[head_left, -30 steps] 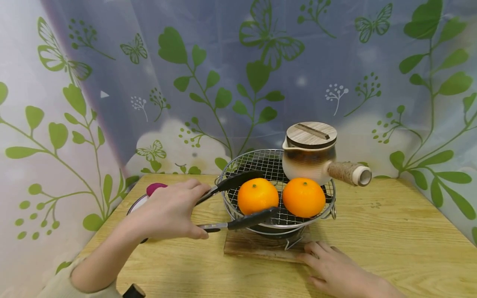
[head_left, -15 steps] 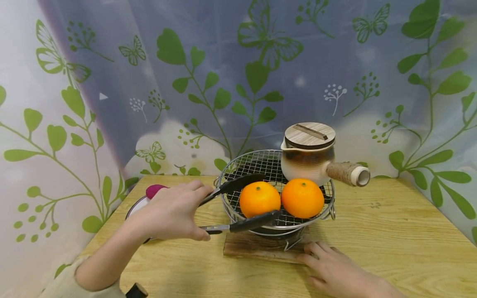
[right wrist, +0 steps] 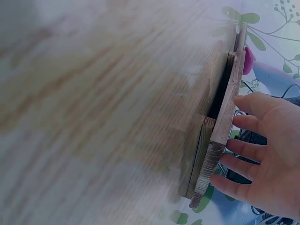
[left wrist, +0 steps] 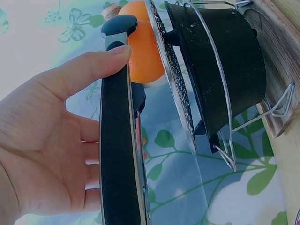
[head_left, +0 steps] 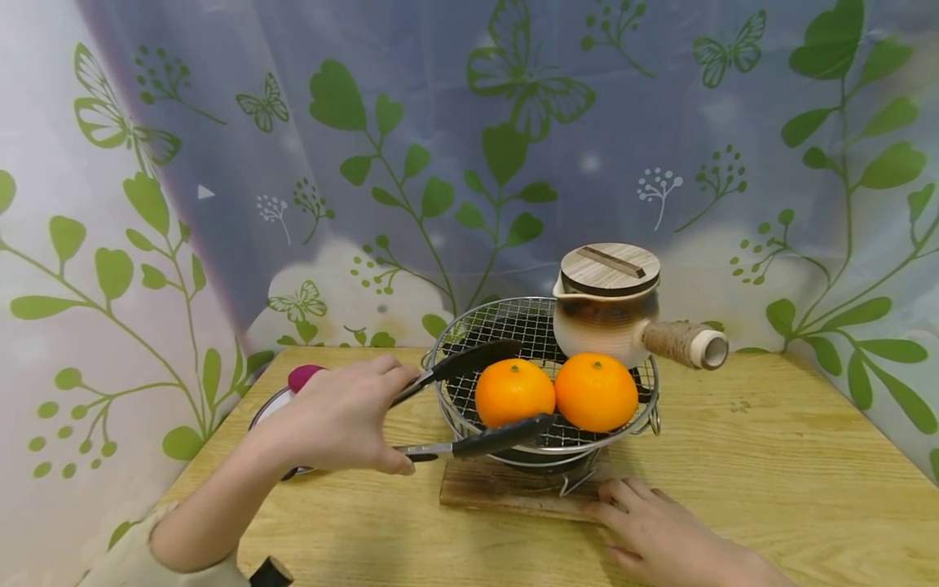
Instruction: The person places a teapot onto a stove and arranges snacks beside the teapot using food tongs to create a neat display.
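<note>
At the near left edge: a black stub point(head_left: 270, 572) with a brown top, cut off; can't tell what it is. Near right: right hand point(head_left: 656, 522), fingers lightly bent against the right end of a wooden board point(head_left: 513, 493). Not wrapped round it; probably steadying the base. Board sits between table point(head_left: 770, 456) and stove, likely as a heat pad.

Left hand point(head_left: 337, 416) has a firm hold on the tongs point(head_left: 491, 436), thumb along one arm, fingers behind. Tong tips are apart: one on the near side of the left orange point(head_left: 515, 391), one on its far side. Can't tell if either tip touches. Grip comes in low from the left, presumably to straddle that fruit and clear its neighbour.

Farther left, partly behind the forearm: plate point(head_left: 267, 408) with a purple thing point(head_left: 304, 377).

Left orange and right orange point(head_left: 596, 391) sit side by side on the near half of the mesh point(head_left: 487, 322), over a black bowl point(left wrist: 243, 70) in a wire stand. Far right on the mesh: lidded pot point(head_left: 605, 330), handle point(head_left: 675, 342) pointing right, past the rim, likely for reach and less heat. Patterned curtain point(head_left: 455, 65) behind.
</note>
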Demonstrator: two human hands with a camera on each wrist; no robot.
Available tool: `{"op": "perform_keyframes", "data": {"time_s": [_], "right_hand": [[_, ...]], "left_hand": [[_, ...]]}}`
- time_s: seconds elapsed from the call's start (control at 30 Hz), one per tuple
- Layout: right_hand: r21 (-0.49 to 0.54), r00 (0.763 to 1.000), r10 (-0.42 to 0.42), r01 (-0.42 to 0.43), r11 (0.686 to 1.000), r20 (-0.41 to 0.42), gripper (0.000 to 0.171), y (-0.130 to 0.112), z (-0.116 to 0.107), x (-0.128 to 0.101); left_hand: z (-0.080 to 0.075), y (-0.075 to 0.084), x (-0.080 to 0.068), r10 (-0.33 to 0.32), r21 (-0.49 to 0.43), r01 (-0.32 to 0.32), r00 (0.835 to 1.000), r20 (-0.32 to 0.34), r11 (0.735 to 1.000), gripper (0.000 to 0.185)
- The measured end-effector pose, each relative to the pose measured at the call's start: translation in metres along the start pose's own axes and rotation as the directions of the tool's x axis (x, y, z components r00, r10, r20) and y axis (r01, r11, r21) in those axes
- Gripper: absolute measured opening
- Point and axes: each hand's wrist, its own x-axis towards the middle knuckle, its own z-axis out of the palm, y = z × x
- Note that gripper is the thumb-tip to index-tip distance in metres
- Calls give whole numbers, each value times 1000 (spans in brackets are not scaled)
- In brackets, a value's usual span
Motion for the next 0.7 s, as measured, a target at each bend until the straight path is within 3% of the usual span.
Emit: {"op": "perform_keyframes", "data": {"time_s": [0.7], "right_hand": [[-34,997,-30,28,999,-67,38,0,2,2]], "left_hand": [[-2,-8,-9,-9,-60,6,999,-40,998,85]]}}
